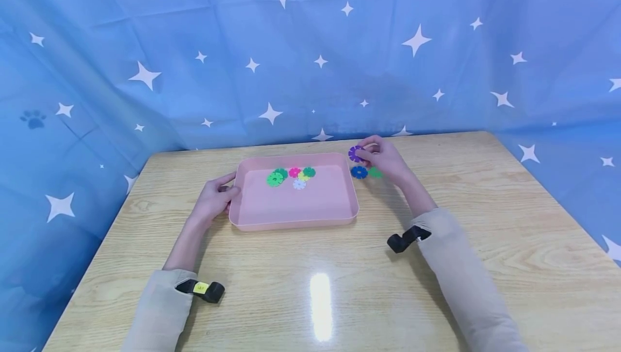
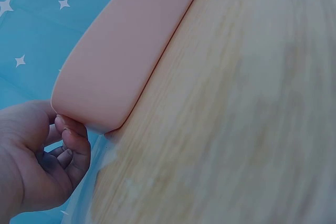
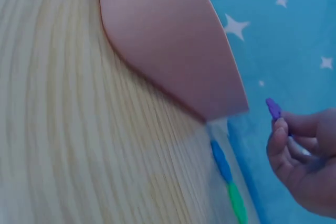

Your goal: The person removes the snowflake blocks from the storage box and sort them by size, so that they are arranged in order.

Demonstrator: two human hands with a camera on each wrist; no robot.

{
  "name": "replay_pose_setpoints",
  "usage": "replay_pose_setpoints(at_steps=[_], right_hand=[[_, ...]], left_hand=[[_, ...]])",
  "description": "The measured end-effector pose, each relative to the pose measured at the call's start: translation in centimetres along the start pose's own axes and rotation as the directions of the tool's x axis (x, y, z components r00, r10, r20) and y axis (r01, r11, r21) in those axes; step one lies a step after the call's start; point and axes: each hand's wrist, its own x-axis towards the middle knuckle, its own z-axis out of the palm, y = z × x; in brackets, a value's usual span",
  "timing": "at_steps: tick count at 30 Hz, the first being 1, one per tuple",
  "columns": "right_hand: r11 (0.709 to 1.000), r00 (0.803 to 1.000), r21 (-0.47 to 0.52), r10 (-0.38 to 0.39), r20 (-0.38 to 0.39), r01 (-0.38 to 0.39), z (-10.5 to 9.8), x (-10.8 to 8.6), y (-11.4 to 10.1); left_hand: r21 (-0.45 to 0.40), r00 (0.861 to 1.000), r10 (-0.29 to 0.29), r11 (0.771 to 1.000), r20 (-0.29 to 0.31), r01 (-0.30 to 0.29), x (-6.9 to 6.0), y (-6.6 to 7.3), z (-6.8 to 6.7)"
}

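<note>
A shallow pink tray point(image 1: 296, 206) lies on the table, holding several flower-shaped plastic discs, among them a light green disc point(image 1: 274, 179), a pink disc point(image 1: 294, 172) and a white disc point(image 1: 299, 184). At its left end my left hand point(image 1: 213, 199) grips the wall between thumb and fingers; the left wrist view shows that hand point(image 2: 47, 156) at the tray's corner. My right hand point(image 1: 383, 159) pinches a purple disc point(image 1: 354, 153) above the table, just beyond the tray's right end. Below that hand lie a blue disc point(image 1: 359, 172) and a green disc point(image 1: 375, 172).
The wooden table point(image 1: 271, 287) reaches back to a blue curtain point(image 1: 310, 34) with white stars. A black wrist camera point(image 1: 405, 240) sits on the right sleeve, another camera point(image 1: 208, 291) on the left. Light glares off the table's front part.
</note>
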Motion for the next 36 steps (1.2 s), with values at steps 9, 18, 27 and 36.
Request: replay_pose_setpoints(at_steps=[9,18,27,36], right_hand=[[0.991,0.997,-0.124,0.048,-0.062,-0.055,-3.4,-1.0,2.3],[0.972,0.987,-0.186,0.126,-0.097,-0.143,-6.0,-1.6,4.7],[0.942,0.986,-0.301,0.112,-0.125,-0.146,-6.5,-1.8,5.3],[0.932,0.983,-0.320,0.137,-0.120,-0.169,-6.3,-1.9,5.3]], left_hand=[[-0.014,1.000,0.000,1.000,0.007,0.000,0.1,-0.3,-0.1],[-0.015,1.000,0.006,1.000,0.010,-0.006,0.1,-0.1,-0.1],[-0.018,1.000,0.013,1.000,0.013,-0.013,0.1,-0.1,-0.1],[-0.012,1.000,0.013,1.000,0.014,-0.013,0.1,-0.2,-0.1]])
